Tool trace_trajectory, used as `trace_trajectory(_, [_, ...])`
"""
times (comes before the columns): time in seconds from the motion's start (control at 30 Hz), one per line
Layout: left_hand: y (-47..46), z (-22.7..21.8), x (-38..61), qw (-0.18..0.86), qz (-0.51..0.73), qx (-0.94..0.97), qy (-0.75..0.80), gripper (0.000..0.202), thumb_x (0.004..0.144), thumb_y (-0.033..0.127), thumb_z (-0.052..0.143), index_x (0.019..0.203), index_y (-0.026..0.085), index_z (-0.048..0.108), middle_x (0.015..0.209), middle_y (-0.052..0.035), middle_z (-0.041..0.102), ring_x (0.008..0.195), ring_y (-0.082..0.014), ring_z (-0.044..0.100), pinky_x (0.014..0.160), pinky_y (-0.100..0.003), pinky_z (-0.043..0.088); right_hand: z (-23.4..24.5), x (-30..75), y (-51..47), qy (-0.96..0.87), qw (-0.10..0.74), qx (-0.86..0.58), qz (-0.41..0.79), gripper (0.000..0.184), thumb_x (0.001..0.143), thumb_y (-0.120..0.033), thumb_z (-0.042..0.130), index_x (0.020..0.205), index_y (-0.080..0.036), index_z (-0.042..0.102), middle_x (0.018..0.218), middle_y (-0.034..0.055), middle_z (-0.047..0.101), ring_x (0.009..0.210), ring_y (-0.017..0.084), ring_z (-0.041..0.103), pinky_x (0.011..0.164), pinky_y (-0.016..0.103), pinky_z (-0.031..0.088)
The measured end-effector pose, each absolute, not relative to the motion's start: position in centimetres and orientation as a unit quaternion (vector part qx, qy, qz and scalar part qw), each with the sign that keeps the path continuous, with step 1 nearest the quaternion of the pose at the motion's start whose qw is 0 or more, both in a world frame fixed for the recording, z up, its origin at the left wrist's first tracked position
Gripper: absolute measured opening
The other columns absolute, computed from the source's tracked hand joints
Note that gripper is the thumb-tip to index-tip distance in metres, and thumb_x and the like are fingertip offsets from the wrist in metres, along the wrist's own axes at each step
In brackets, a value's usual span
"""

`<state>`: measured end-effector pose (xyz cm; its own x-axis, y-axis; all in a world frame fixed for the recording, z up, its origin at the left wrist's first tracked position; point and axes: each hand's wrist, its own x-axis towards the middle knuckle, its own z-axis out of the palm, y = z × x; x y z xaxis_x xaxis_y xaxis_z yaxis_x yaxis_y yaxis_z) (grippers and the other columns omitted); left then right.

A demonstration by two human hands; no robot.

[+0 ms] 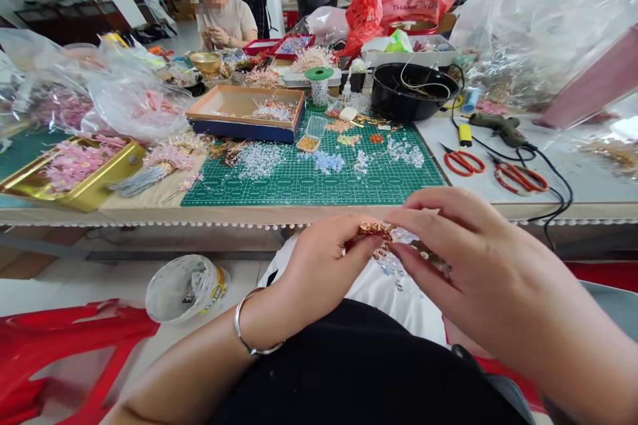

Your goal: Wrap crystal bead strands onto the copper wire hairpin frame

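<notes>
My left hand (319, 262) and my right hand (463, 252) are held up in front of my lap, fingertips meeting. Between them they pinch a small beaded piece (386, 244) of coiled copper wire with clear crystal beads dangling below it. A silver bangle (252, 325) circles my left wrist. My fingers hide part of the piece. Loose clear beads (259, 161) lie on a green cutting mat (314, 189) on the table, beyond my hands.
A white tub (187, 289) stands on the floor to my left, near a red plastic stool (64, 345). On the table are a lidless box (246, 113), a gold tray (74, 172) of pink beadwork, a black bowl (411, 89), orange-handled scissors (463, 163), and a glue gun (501, 129). A co-worker (222, 16) sits beyond.
</notes>
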<state>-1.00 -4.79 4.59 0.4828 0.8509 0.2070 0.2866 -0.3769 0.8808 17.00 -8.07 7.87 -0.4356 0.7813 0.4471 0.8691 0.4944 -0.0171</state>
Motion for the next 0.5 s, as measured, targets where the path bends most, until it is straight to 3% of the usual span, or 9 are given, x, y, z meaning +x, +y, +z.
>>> trace_trajectory(0.1, [-4.8, 4.2, -1.0, 0.501, 0.319, 0.709, 0.381, 0.015, 0.09, 0.022, 0.052, 0.095, 0.02, 0.066, 0.088, -0.0002, 0.07, 0.079, -0.0138, 0.063, 0.071, -0.026, 0.05, 7.2, 18.3, -7.2, -0.856, 0.151, -0.495, -0.004, 0.022, 0.088, -0.03, 0.051, 0.106, -0.023, 0.062, 0.106, 0.0057, 0.063, 0.092, 0.02, 0.063, 0.073, 0.034, 0.05])
trace_trajectory(0.27, [-4.6, 3.1, -1.2, 0.694, 0.275, 0.56, 0.358, 0.015, 0.084, 0.016, 0.056, 0.099, 0.018, 0.059, 0.093, -0.0038, 0.067, 0.072, -0.0107, 0.064, 0.061, -0.021, 0.049, 6.3, 19.2, -5.8, -0.813, 0.119, -0.535, 0.197, 0.016, 0.086, -0.027, 0.052, 0.085, -0.026, 0.068, 0.088, 0.0006, 0.068, 0.08, 0.016, 0.063, 0.073, 0.031, 0.049])
trace_trajectory(0.4, [-3.5, 2.8, -2.0, 0.845, 0.14, 0.415, 0.306, 0.024, 0.087, 0.024, 0.051, 0.108, 0.018, 0.059, 0.105, -0.011, 0.065, 0.075, -0.0193, 0.071, 0.054, -0.025, 0.054, 6.4, 19.0, -6.1, -0.769, 0.103, -0.548, 0.311, 0.018, 0.085, -0.023, 0.053, 0.083, -0.028, 0.07, 0.088, -0.0022, 0.069, 0.079, 0.014, 0.064, 0.072, 0.028, 0.049])
trace_trajectory(0.5, [-2.6, 2.4, -2.2, 0.875, 0.073, 0.389, 0.279, 0.022, 0.085, 0.023, 0.056, 0.106, 0.018, 0.06, 0.097, -0.0078, 0.065, 0.073, -0.02, 0.071, 0.053, -0.024, 0.056, 6.3, 18.9, -6.6, -0.745, 0.12, -0.546, 0.363, 0.017, 0.085, -0.024, 0.055, 0.08, -0.028, 0.071, 0.088, -0.0019, 0.07, 0.08, 0.014, 0.064, 0.075, 0.028, 0.05])
